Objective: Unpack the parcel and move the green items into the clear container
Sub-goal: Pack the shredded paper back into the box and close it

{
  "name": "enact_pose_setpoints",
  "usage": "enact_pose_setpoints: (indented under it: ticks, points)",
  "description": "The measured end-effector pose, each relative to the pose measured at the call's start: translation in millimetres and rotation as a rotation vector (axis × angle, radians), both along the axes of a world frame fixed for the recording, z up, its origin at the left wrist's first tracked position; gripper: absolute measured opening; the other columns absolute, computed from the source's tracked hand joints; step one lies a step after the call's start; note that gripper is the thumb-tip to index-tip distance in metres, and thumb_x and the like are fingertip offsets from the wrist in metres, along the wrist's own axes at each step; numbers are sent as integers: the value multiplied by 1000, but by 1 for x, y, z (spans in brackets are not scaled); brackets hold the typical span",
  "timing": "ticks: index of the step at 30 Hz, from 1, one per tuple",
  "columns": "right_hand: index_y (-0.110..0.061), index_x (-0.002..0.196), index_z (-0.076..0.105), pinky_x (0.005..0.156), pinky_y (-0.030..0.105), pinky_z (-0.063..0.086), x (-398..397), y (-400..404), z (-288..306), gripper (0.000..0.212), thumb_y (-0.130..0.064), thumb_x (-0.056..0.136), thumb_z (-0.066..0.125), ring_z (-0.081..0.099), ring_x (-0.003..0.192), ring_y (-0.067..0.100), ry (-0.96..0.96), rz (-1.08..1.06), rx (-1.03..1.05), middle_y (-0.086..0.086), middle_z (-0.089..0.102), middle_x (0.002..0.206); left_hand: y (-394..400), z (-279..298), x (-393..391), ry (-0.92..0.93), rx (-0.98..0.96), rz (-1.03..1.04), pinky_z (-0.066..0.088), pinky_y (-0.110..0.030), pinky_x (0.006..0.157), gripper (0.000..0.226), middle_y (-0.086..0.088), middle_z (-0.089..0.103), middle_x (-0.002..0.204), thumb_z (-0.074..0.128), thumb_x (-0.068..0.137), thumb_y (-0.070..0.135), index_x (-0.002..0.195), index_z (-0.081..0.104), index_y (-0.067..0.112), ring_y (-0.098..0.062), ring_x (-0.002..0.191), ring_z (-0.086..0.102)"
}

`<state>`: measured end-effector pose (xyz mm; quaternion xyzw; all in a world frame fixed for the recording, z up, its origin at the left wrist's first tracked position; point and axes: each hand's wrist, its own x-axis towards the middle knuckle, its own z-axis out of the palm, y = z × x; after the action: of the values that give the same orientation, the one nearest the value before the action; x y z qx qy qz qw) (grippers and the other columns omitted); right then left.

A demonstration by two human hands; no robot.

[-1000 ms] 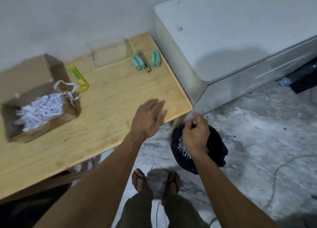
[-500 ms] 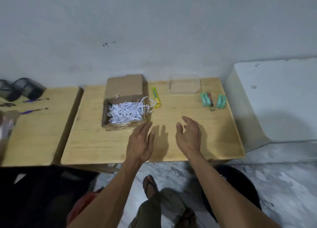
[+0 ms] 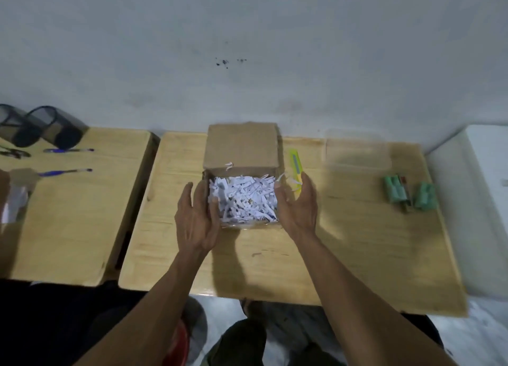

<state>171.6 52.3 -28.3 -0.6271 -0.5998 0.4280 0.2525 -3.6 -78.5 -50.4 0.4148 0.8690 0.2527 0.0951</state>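
An open cardboard box (image 3: pixel 242 156) is being flanked by both hands on the middle wooden table (image 3: pixel 343 255). The left hand (image 3: pixel 195 220) is being held against the box's left side, fingers straight and spread; the wall beneath it is being hidden, so actual contact cannot be told. The right hand (image 3: pixel 298 209) is being held at the right side, fingers relaxed and slightly bent, its thumb lying at the box's rim. Nothing is being pinched by either hand. The box's inside is being filled with shredded white paper (image 3: pixel 243 198), and whatever lies beneath is being concealed. A yellow utility knife (image 3: pixel 295 170) is being partly covered by the right hand's fingertips. The clear container (image 3: pixel 357 152) is being seen only faintly at the table's far edge, its outline blurred. The green items (image 3: pixel 409 191) are lying in two clusters to its right front, near the table's right edge, smeared; a dark thin object between them cannot be made out. On the left table, two dark mesh cups (image 3: pixel 41 130) and pens (image 3: pixel 67 171) are being cut partly by the frame edge.
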Motion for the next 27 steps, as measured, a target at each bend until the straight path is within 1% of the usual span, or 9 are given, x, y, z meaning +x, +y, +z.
enact_pose_setpoints:
  ticks: [5, 7, 11, 15, 17, 19, 21, 24, 27]
  points:
    - [-18, 147, 35, 109, 37, 38, -28, 13, -19, 72, -53, 89, 57, 43, 134, 23, -1, 4, -68, 6, 45, 147, 25, -5, -22, -223, 102, 38, 32, -42, 116, 54, -25, 42, 151, 43, 108, 31, 151, 35, -1, -37, 141, 38]
    - [-19, 139, 45, 102, 34, 45, -36, 15, -23, 62, -53, 89, 56, 54, 123, 22, 25, -8, -82, 5, 57, 135, 35, -7, -27, -294, 100, 57, 30, -40, 116, 54, -23, 43, 152, 42, 108, 30, 152, 34, 0, -35, 142, 38]
    - [-12, 113, 65, 79, 23, 44, -45, 14, -21, 22, -22, 94, 59, 60, 88, 14, -2, -37, 115, 5, 69, 103, 43, -16, -34, -341, 122, 65, 41, -46, 107, 57, -16, 54, 142, 33, 107, 48, 147, 41, 8, -33, 132, 49]
    - [-4, 103, 73, 77, 9, 38, -44, 16, -26, 21, -1, 91, 56, 62, 87, 10, 2, -158, 244, 11, 73, 96, 43, -14, -34, -330, 215, 13, 49, -48, 92, 43, -2, 63, 124, 33, 107, 44, 137, 49, 19, -26, 114, 59]
    - [1, 85, 72, 66, 14, 38, -44, 20, -24, 20, 6, 86, 52, 60, 75, 15, -26, -170, 285, 16, 70, 80, 43, -13, -33, -333, 204, 39, 48, -47, 94, 44, -1, 62, 127, 33, 107, 45, 139, 48, 20, -24, 117, 58]
    - [5, 73, 63, 62, 29, 37, -46, 24, -17, 15, 10, 81, 51, 56, 72, 29, -45, -195, 323, 23, 64, 73, 44, -13, -33, -338, 187, 58, 48, -45, 96, 47, -1, 61, 131, 32, 106, 47, 142, 46, 20, -23, 119, 57]
    - [4, 74, 65, 67, 27, 42, -48, 24, -7, 15, 9, 83, 54, 59, 74, 27, 17, -210, 335, 19, 68, 77, 44, -10, -32, -329, 207, 33, 47, -43, 94, 41, 2, 62, 127, 33, 108, 42, 139, 48, 21, -19, 116, 57]
    - [-4, 91, 74, 75, 1, 39, -58, 18, 1, 15, 2, 89, 60, 60, 81, 2, 107, -155, 347, -4, 70, 88, 43, -4, -28, -309, 241, -5, 46, -37, 89, 28, 7, 62, 118, 35, 110, 29, 134, 49, 23, -12, 107, 55]
    - [-4, 87, 72, 73, 10, 43, -70, 4, -5, 17, 3, 89, 57, 58, 75, 7, 190, -36, 330, -1, 68, 80, 41, -7, -27, -289, 225, -27, 42, -32, 90, 34, 5, 61, 125, 34, 110, 29, 142, 45, 23, -11, 111, 54]
